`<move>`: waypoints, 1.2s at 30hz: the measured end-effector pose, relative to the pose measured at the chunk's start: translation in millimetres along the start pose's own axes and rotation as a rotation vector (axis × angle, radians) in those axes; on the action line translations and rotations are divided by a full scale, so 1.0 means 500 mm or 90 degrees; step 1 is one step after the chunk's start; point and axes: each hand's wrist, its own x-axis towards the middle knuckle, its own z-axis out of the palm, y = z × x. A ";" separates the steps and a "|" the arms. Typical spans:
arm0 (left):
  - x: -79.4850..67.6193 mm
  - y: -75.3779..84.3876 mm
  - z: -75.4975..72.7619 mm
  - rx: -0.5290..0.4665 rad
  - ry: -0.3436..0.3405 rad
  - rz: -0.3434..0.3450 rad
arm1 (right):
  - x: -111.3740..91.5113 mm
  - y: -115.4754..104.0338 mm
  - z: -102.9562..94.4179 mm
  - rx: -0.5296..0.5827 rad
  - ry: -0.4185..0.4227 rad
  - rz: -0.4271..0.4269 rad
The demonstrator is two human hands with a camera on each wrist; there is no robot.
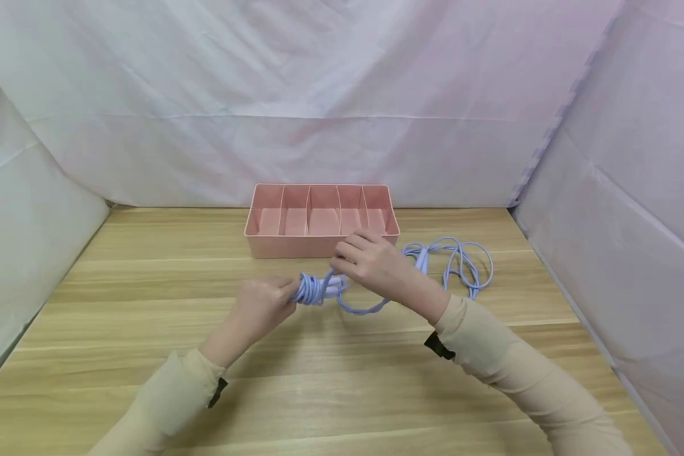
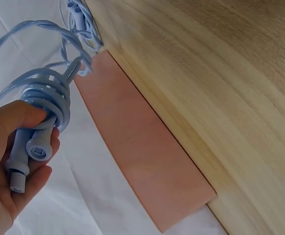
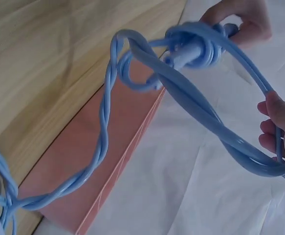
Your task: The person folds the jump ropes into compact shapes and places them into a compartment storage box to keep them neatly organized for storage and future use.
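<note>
My left hand [image 1: 265, 304] grips the paired handles of a light blue jump rope [image 1: 308, 289], whose cord is wound several times around them. In the left wrist view the thumb presses on the coils [image 2: 47, 100], and the handle ends stick out below. To the right, my right hand [image 1: 370, 259] holds a length of the cord between thumb and fingers. Seen from the right wrist, a twisted loop of cord [image 3: 191, 103] hangs between the hands. More blue cord [image 1: 473, 278], with a light blue handle [image 1: 422, 259] among it, lies on the table beyond the right wrist.
A pink box [image 1: 291, 247] with several side-by-side compartments stands at the back of the wooden table [image 1: 330, 392], behind the hands. White cloth [image 1: 319, 152] hangs behind the table and along both sides.
</note>
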 end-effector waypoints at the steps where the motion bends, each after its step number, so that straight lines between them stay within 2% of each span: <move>1: 0.000 0.003 -0.002 0.002 -0.004 0.013 | -0.001 0.004 0.000 -0.004 -0.004 -0.003; 7: 0.006 0.021 -0.017 -0.016 -0.040 0.083 | -0.002 0.013 0.002 -0.004 -0.012 -0.028; 12: 0.013 0.032 -0.029 -0.092 -0.111 0.102 | 0.002 0.009 0.003 0.006 -0.013 -0.050; 15: 0.014 0.032 -0.035 -0.180 -0.138 0.102 | -0.001 0.010 0.010 0.014 0.003 -0.056; 18: 0.015 0.031 -0.039 -0.295 -0.155 0.098 | -0.008 0.010 0.025 0.024 0.027 -0.061; 24: 0.017 0.032 -0.037 -0.507 -0.152 0.071 | -0.022 -0.005 0.071 0.079 0.076 -0.030; 27: 0.014 0.034 -0.031 -0.608 -0.144 0.039 | -0.023 -0.017 0.091 0.115 0.080 -0.001; 29: 0.011 0.035 -0.028 -0.680 -0.136 -0.003 | -0.022 -0.027 0.102 0.164 0.080 0.032; 32: 0.008 0.035 -0.024 -0.756 -0.101 -0.098 | -0.017 -0.044 0.115 0.279 0.065 0.104; 34: 0.010 0.035 -0.019 -0.793 -0.069 -0.167 | -0.011 -0.055 0.114 0.369 0.022 0.166; 35: 0.012 0.035 -0.017 -0.813 -0.052 -0.201 | -0.018 -0.063 0.137 0.424 0.005 0.210; 36: 0.016 0.035 -0.015 -0.840 -0.035 -0.231 | -0.014 -0.068 0.135 0.480 -0.034 0.246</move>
